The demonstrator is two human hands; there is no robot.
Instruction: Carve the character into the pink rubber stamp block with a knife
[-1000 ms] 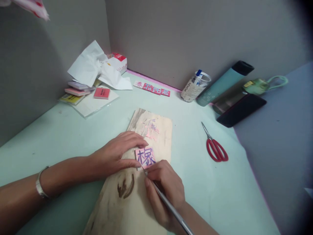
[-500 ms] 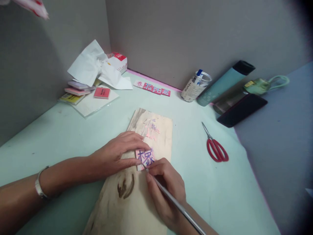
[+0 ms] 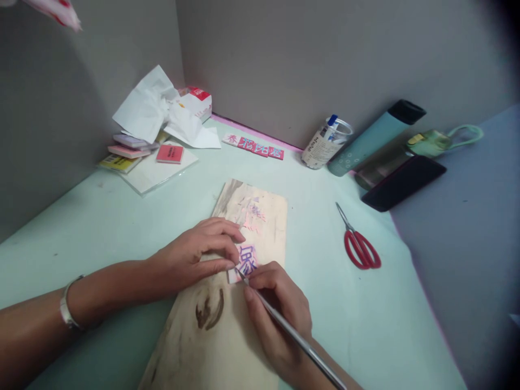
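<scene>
On the wooden board lies a small pink-and-white square block with a purple character on it. My left hand grips the block from the left; its thumb and index finger come close together over the left part of the character, hiding it. In my right hand, a slim silver craft knife is held like a pen. The knife's pointed tip touches the block's lower part, right beside my left thumb. Pink and purple shavings are scattered on the board beyond the block.
Red-handled scissors lie to the right. Behind are a can with pens, a teal tumbler, a green-lidded bottle and a dark phone. Finished character tiles, small blocks and crumpled paper sit at the back.
My left index finger has come down toward the thumb, covering the left part of the character. The knife handle has swung slightly to the right, its tip staying at the block.
</scene>
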